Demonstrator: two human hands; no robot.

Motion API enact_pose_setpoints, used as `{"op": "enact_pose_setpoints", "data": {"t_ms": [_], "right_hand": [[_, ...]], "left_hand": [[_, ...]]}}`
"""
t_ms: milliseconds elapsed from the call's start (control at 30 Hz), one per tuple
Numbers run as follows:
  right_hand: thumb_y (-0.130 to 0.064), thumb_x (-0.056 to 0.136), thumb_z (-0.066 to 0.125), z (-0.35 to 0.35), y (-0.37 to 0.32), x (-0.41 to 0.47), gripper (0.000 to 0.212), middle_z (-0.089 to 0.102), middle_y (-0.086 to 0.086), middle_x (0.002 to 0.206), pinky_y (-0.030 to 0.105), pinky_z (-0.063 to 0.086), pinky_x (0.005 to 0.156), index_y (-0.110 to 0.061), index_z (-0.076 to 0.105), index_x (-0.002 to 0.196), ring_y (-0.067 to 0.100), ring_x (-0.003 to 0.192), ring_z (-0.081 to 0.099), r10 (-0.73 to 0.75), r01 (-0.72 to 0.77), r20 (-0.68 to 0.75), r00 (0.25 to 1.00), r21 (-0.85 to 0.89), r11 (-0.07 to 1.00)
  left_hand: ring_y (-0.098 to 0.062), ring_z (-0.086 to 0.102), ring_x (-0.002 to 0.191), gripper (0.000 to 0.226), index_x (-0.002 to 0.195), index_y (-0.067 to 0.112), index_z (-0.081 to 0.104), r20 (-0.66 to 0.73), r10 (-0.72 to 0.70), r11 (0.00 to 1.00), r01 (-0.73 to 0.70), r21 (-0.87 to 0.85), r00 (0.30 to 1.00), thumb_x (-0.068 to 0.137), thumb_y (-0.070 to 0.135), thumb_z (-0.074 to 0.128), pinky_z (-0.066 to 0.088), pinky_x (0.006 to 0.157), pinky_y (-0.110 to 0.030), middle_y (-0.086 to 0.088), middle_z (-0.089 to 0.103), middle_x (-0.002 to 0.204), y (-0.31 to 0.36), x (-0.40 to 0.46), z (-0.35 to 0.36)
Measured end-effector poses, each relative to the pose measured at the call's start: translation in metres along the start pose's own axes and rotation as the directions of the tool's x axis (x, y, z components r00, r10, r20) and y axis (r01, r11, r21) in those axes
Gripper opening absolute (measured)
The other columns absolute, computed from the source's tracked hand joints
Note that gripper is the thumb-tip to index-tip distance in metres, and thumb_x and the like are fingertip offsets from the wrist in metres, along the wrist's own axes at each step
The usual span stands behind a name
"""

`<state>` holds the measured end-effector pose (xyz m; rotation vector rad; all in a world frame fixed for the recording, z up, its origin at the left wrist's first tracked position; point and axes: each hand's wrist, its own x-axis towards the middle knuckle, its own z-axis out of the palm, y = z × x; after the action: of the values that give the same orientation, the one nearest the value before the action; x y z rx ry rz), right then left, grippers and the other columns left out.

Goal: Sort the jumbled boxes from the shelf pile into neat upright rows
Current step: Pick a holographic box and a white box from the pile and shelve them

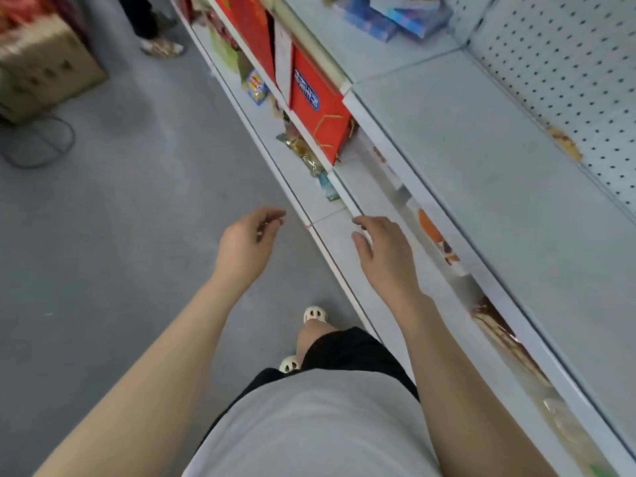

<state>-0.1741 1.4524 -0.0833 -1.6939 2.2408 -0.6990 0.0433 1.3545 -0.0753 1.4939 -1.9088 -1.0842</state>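
Grey metal shelving runs diagonally across the view from a head camera looking down at a person standing in a shop aisle. Both bare hands are out in front and hold nothing. The left hand hangs over the grey floor, its fingers loosely curled and relaxed. The right hand reaches over the front edge of a lower shelf, fingers fairly straight and slightly spread — not touching any box, as far as the blurred picture shows.

The boxes to be sorted lie on two levels. A jumble of blue boxes is heaped flat and crooked at the far end of the upper shelf, well apart from both hands. On the shelf below, red boxes stand upright side by side, probably already in a row, since they sit square to the shelf edge. Smaller packets lie loose beneath them. Nearer the person, pale boxes with orange and brown pictures lie along the lower shelf just beyond the right hand; their faces are smeared by motion.

Judging by the empty hands, no box is being moved yet — the right hand seems placed to reach for those nearest boxes. A cardboard carton sits on the floor at far left.
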Motion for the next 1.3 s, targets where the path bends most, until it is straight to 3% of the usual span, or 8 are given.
{"op": "enact_pose_setpoints", "data": {"t_ms": [367,600,700,867,1033,1300], "right_hand": [[-0.025,0.102,0.048,0.081,-0.068,0.231,0.031,0.062,0.003,0.125,0.032,0.042,0.094,-0.016,0.057,0.130,0.021,0.114,0.054,-0.149,0.143,0.181,0.972,0.046,0.989],[-0.018,0.096,0.056,0.102,-0.106,0.405,0.027,0.064,0.010,0.116,0.043,0.046,0.090,-0.011,0.063,0.121,0.030,0.104,0.058,-0.208,0.197,0.168,0.964,0.080,0.977],[-0.025,0.099,0.052,0.114,-0.120,0.467,0.029,0.064,0.006,0.118,0.040,0.045,0.092,-0.015,0.061,0.124,0.027,0.106,0.056,-0.199,0.186,0.158,0.967,0.094,0.978],[-0.023,0.098,0.055,0.135,-0.152,0.578,0.029,0.062,0.005,0.117,0.033,0.038,0.091,-0.016,0.059,0.125,0.025,0.108,0.053,-0.138,0.132,0.076,0.988,0.077,0.988],[-0.024,0.096,0.054,0.152,-0.196,0.694,0.033,0.061,0.006,0.122,0.040,0.043,0.098,-0.016,0.057,0.128,0.026,0.112,0.054,-0.033,0.036,-0.069,0.997,0.046,0.998],[-0.019,0.095,0.056,0.149,-0.242,0.852,0.033,0.061,0.012,0.121,0.042,0.042,0.095,-0.011,0.058,0.127,0.033,0.111,0.053,0.091,-0.096,-0.277,0.957,-0.004,0.995]], "left_hand": [[-0.011,0.065,0.093,0.020,0.107,0.031,0.066,-0.153,-0.185,0.982,0.186,-0.005,0.971,0.095,0.019,0.054,0.046,0.081,-0.022,0.013,0.069,0.098,-0.056,0.184,-0.086],[-0.010,0.063,0.093,0.021,0.111,0.029,0.066,-0.203,-0.233,0.970,0.243,0.026,0.951,0.096,0.022,0.053,0.047,0.083,-0.025,0.011,0.070,0.102,-0.064,0.329,-0.142],[-0.009,0.062,0.090,0.020,0.110,0.029,0.066,-0.212,-0.230,0.970,0.241,0.025,0.950,0.096,0.023,0.053,0.046,0.081,-0.025,0.012,0.070,0.103,-0.069,0.389,-0.160],[-0.010,0.061,0.089,0.019,0.110,0.028,0.066,-0.176,-0.167,0.983,0.178,0.050,0.970,0.096,0.023,0.055,0.048,0.085,-0.029,0.010,0.069,0.104,-0.087,0.511,-0.193],[-0.006,0.059,0.090,0.021,0.114,0.025,0.065,-0.039,-0.060,0.994,0.063,0.090,0.997,0.097,0.021,0.053,0.043,0.079,-0.021,0.012,0.065,0.105,-0.090,0.639,-0.250],[-0.008,0.057,0.091,0.022,0.117,0.020,0.065,0.133,0.145,0.982,-0.159,0.102,0.980,0.098,0.018,0.052,0.044,0.080,-0.022,0.008,0.064,0.109,-0.078,0.835,-0.310]]}}
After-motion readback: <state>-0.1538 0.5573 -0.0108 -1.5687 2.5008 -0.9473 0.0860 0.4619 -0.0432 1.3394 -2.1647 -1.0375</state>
